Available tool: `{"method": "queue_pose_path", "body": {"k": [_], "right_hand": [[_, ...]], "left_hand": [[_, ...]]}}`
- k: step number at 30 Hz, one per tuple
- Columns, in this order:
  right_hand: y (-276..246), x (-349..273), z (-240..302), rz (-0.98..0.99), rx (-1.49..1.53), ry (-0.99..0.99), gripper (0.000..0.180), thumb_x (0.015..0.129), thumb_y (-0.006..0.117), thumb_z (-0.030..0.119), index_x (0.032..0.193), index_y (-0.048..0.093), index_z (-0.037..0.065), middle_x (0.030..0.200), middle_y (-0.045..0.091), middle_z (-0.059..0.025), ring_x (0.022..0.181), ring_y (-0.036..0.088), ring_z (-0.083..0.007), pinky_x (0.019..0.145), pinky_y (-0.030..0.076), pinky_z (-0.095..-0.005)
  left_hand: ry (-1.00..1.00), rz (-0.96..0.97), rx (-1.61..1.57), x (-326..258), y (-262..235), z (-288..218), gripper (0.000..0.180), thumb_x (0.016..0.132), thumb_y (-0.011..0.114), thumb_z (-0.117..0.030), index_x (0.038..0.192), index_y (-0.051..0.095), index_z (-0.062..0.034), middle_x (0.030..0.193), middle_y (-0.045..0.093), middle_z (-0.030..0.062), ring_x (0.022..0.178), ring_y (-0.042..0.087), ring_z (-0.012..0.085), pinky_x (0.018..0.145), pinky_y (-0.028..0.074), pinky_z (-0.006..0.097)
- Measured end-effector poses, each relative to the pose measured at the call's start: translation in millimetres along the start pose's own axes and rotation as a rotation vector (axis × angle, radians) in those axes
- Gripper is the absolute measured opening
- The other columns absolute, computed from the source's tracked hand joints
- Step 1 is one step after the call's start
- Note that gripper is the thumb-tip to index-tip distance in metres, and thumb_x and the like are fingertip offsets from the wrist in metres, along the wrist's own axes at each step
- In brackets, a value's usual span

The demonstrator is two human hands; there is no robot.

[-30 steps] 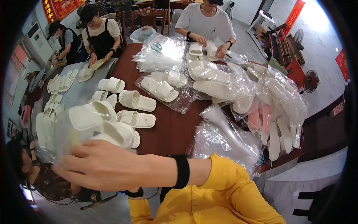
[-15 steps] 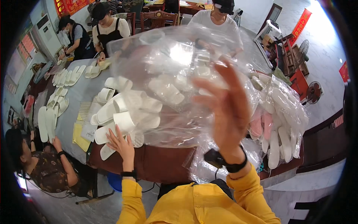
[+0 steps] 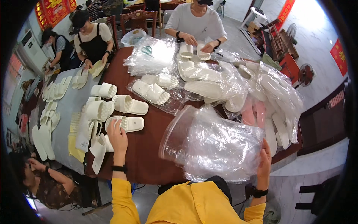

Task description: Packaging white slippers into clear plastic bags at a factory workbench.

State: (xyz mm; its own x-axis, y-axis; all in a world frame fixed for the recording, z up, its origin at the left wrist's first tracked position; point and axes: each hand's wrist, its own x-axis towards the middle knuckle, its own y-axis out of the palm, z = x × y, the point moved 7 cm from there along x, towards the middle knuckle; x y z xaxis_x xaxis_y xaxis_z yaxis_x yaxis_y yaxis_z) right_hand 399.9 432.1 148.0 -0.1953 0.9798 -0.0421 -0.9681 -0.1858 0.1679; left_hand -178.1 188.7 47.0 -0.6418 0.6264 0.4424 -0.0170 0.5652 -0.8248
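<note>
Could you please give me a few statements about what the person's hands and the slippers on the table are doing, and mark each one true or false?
1. The left hand rests on a white slipper. True.
2. The right hand holds a pair of scissors. False: it holds a clear plastic bag by its edge.
3. The clear plastic bag is open and looks empty. True.
4. The table is bright green. False: it is dark reddish brown.

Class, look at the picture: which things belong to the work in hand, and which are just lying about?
In hand:
left hand on a white slipper
right hand holding an open clear plastic bag

Lying about:
bagged slippers
pink slippers
yellow sheets
floor fan
</note>
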Motion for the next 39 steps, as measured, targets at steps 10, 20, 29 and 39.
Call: {"method": "queue_pose_path", "body": {"k": [10,20,29,39], "right_hand": [[-36,-46,-53,0.019,-0.01,0.263,0.08,0.076,0.048,-0.01,0.151,0.03,0.01,0.148,0.039,-0.0134,0.059,0.042,-0.0004,0.053,0.036,-0.0145],[24,-17,-10,0.074,0.224,0.11,0.083,0.074,0.057,0.004,0.151,0.027,0.007,0.154,0.03,-0.0138,0.064,0.048,-0.0029,0.063,0.043,-0.0178],[26,-16,19,0.104,0.334,0.015,0.077,0.08,0.051,0.001,0.152,0.026,0.009,0.149,0.038,-0.0079,0.06,0.04,-0.0017,0.056,0.037,-0.0155],[0,-14,-35,0.13,0.267,0.173,0.085,0.075,0.058,0.001,0.152,0.024,0.012,0.154,0.03,-0.0154,0.059,0.044,-0.0014,0.055,0.039,-0.0148]], "left_hand": [[-0.225,0.172,0.272,5,82,74,0.066,0.079,0.063,-0.019,0.141,0.042,-0.0135,0.129,0.049,0.0207,0.116,0.048,0.0412,0.097,0.041,0.051],[0.217,0.494,-0.321,-114,71,-86,0.061,0.072,0.064,-0.01,0.133,0.054,-0.0084,0.135,0.049,0.0229,0.124,0.045,0.0419,0.106,0.033,0.049],[0.259,0.581,-0.454,-109,67,-150,0.06,0.076,0.053,0.001,0.135,0.054,-0.0139,0.14,0.045,0.0227,0.13,0.04,0.0418,0.109,0.031,0.047],[0.229,0.588,-0.285,-53,-34,-166,0.024,0.081,0.062,-0.005,0.105,0.062,0.0008,0.1,0.064,0.0182,0.09,0.06,0.037,0.081,0.047,0.042]]}}
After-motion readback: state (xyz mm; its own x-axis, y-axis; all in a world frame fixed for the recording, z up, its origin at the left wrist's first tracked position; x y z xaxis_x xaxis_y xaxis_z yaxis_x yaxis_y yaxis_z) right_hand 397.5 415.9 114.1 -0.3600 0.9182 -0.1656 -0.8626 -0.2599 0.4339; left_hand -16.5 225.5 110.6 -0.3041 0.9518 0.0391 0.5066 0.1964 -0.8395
